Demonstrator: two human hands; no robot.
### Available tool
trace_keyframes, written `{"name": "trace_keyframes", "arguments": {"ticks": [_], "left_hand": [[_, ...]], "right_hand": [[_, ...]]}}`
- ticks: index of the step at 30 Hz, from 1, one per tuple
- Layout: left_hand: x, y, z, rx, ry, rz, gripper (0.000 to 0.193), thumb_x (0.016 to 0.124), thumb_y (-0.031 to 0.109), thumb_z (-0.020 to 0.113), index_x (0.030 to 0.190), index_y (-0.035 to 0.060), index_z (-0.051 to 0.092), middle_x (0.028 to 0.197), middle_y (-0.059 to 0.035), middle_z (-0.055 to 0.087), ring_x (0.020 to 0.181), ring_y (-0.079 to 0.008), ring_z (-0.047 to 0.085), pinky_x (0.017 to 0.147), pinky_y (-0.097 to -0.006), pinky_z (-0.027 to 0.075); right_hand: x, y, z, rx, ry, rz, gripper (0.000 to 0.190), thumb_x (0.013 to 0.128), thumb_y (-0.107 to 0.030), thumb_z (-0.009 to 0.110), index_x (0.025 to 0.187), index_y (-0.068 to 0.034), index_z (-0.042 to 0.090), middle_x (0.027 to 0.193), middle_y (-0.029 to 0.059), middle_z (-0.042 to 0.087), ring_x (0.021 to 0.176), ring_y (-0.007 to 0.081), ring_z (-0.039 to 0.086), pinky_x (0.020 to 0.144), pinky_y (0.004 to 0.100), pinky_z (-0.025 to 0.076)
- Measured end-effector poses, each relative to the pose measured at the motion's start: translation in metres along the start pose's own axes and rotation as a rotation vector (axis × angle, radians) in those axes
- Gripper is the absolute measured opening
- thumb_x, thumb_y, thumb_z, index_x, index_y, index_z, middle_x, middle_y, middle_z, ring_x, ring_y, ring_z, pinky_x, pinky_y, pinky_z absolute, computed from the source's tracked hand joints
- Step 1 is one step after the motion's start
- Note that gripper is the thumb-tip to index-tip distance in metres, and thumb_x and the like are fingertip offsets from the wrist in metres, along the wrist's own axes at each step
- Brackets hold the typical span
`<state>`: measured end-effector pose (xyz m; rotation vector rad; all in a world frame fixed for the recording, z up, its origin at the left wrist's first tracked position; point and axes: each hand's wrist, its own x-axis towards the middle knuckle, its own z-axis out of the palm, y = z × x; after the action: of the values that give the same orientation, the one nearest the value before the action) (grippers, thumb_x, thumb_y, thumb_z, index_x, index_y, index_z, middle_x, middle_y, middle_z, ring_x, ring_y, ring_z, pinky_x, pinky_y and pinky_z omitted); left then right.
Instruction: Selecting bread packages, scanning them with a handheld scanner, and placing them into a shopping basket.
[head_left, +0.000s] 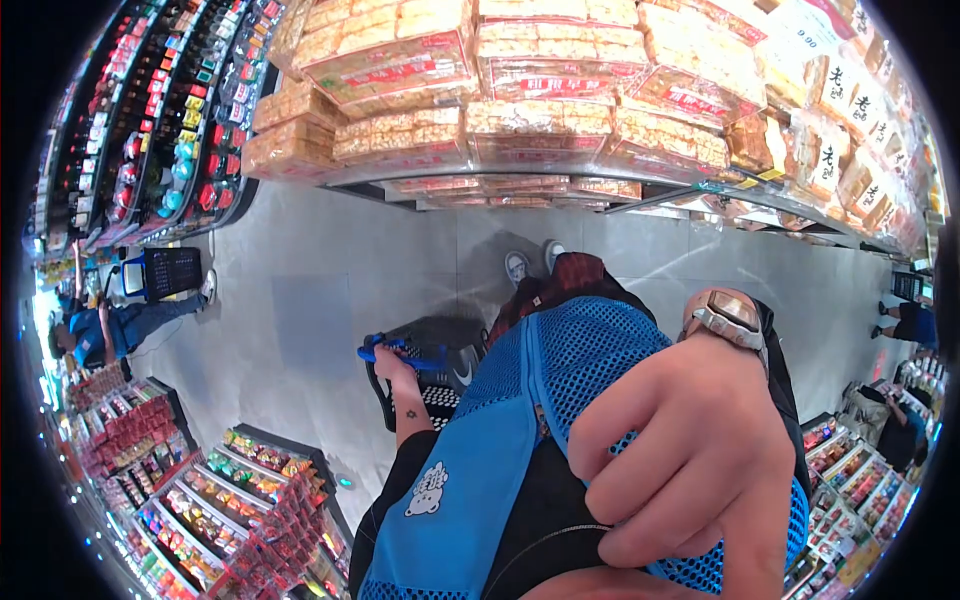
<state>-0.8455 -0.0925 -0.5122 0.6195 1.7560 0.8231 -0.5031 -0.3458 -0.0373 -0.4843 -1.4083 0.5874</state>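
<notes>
My left hand (391, 363) grips the blue handle (412, 356) of a dark shopping basket. The basket (435, 397) hangs beside my left leg, and my blue mesh vest (480, 480) partly covers it. Close to the camera, my right hand (682, 450) is raised in front of my chest, its fingers curled. A wristwatch (726, 316) is on that wrist. The palm side of this hand is turned out of sight, so whether anything lies in it is hidden. Ahead stands a display shelf stacked with clear-wrapped packs of a pale, blocky food (547, 127).
Bagged goods (832, 150) continue along the shelf at right. Bottle shelves (172, 120) curve along the left. Snack racks (225, 510) stand behind me at left. A person (112, 330) stands near another basket (171, 270); another person (911, 321) is at far right. Grey tiled floor (311, 225) lies between.
</notes>
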Motion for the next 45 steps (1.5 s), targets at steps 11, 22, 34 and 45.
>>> {"name": "trace_keyframes", "arguments": {"ticks": [11,22,34,45], "left_hand": [[-0.034,-0.002,-0.001,0.05,-0.07,-0.002,0.024,0.09,0.022,0.057,0.07,0.0103,0.053,0.06,0.0,0.052,0.048,-0.0129,0.05,0.044,-0.0276,0.04],[-0.068,-0.05,-0.008,0.205,-0.355,0.069,0.021,0.089,0.017,0.059,0.072,0.0075,0.052,0.059,-0.003,0.049,0.046,-0.0176,0.051,0.044,-0.0313,0.043],[-0.229,-0.118,0.007,0.855,-0.719,0.041,0.016,0.086,0.016,0.066,0.079,0.004,0.057,0.064,-0.0053,0.055,0.054,-0.0191,0.057,0.05,-0.0345,0.048],[-0.236,-0.149,-0.039,1.636,-1.276,0.696,0.031,0.082,0.036,0.066,0.09,0.0065,0.07,0.079,-0.0107,0.07,0.074,-0.0233,0.067,0.069,-0.0381,0.052]], "right_hand": [[-0.079,-0.046,-0.019,0.245,0.186,-0.218,0.009,0.079,-0.003,0.076,0.081,0.001,0.068,0.075,0.0087,0.068,0.058,0.0185,0.061,0.052,0.0277,0.042],[-0.641,0.061,-0.008,-0.558,1.211,1.345,0.025,0.086,-0.022,0.064,0.079,0.001,0.07,0.071,0.005,0.067,0.069,0.0116,0.061,0.066,0.0294,0.049],[-0.851,-0.02,0.114,-0.039,1.801,1.688,0.019,0.085,-0.022,0.066,0.096,-0.006,0.065,0.077,0.0047,0.067,0.062,0.0137,0.063,0.044,0.0272,0.041],[-0.807,0.033,0.124,-0.259,1.585,1.331,0.03,0.091,-0.027,0.043,0.087,-0.006,0.064,0.072,0.0083,0.068,0.065,0.017,0.066,0.053,0.0304,0.046]]}}
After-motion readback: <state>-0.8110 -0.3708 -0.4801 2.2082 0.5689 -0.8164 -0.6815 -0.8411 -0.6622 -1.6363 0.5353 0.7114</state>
